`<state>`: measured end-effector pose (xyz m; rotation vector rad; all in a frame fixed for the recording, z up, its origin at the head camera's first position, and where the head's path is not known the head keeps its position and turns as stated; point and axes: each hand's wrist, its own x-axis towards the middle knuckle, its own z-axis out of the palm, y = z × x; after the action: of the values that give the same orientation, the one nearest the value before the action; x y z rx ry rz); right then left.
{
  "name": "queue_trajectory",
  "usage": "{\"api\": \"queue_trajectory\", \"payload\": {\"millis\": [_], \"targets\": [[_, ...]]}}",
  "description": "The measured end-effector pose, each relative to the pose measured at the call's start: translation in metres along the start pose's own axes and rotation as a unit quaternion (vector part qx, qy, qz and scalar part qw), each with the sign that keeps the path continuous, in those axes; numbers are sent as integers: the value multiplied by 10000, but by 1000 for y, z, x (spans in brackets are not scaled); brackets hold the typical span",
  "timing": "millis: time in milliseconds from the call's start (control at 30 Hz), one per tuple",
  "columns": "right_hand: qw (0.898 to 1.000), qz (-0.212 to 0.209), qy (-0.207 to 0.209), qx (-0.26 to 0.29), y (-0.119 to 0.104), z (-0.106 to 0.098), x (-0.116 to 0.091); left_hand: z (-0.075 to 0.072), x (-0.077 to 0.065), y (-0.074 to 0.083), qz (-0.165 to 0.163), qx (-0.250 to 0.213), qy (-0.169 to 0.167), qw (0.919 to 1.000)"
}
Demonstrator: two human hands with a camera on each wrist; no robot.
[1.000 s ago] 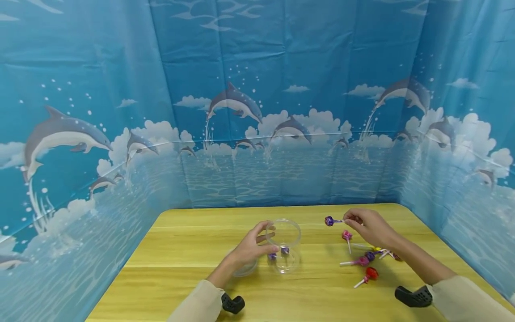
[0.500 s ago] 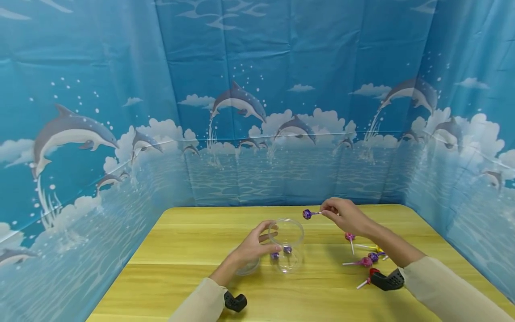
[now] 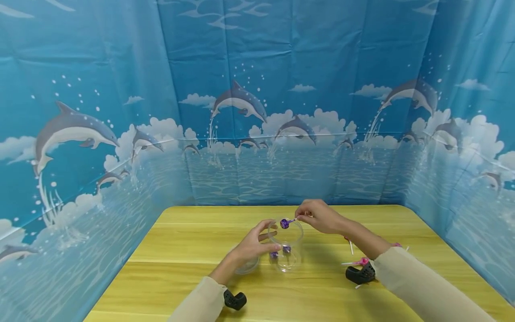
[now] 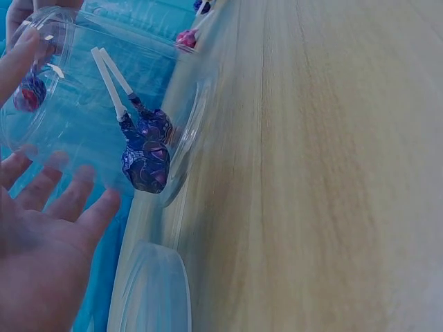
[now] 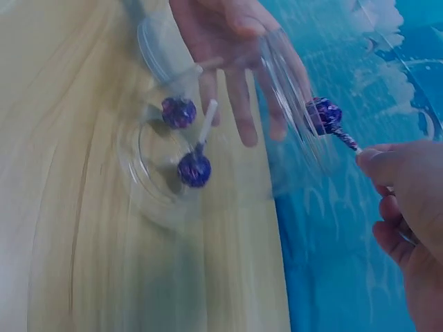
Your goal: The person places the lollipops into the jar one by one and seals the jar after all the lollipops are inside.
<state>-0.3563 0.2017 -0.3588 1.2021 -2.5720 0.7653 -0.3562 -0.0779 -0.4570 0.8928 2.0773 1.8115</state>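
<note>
A clear plastic jar [image 3: 295, 243] stands upright on the table, two purple-wrapped lollipops [image 4: 145, 159] lying at its bottom. My left hand [image 3: 257, 243] is at the jar's left side, fingers spread and fairly straight along the wall, thumb toward the front. With thumb and fingertips, my right hand [image 3: 320, 216] pinches the stick end of another purple lollipop [image 5: 324, 115]. That lollipop's head is at the jar's mouth, overlapping the rim in the head and right wrist views. A clear round lid [image 4: 158, 290] lies on the table beside the jar, partly hidden by my left hand in the head view.
Several loose lollipops lie to the right, partly hidden under my right forearm, among them a pink one [image 3: 363, 261]. The wooden table [image 3: 169, 250] is bordered by a blue dolphin-print curtain [image 3: 257, 179] at the back and sides.
My right hand has moved left with the purple lollipop, from above the loose lollipops to the jar's mouth. My left hand has stayed beside the jar.
</note>
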Motion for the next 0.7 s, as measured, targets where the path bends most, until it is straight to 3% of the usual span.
{"api": "queue_trajectory", "payload": {"millis": [200,400,700], "targets": [[9979,-456,-373,-264,-6,17,20,-2,0,0,-51,166,-4,9998],[9933,-651,-698,-648,-13,29,32,-3,0,-1,-30,163,-27,9999],[9872,-973,-776,-994,-12,39,39,-2,1,-3,-25,-22,6,10000]]}}
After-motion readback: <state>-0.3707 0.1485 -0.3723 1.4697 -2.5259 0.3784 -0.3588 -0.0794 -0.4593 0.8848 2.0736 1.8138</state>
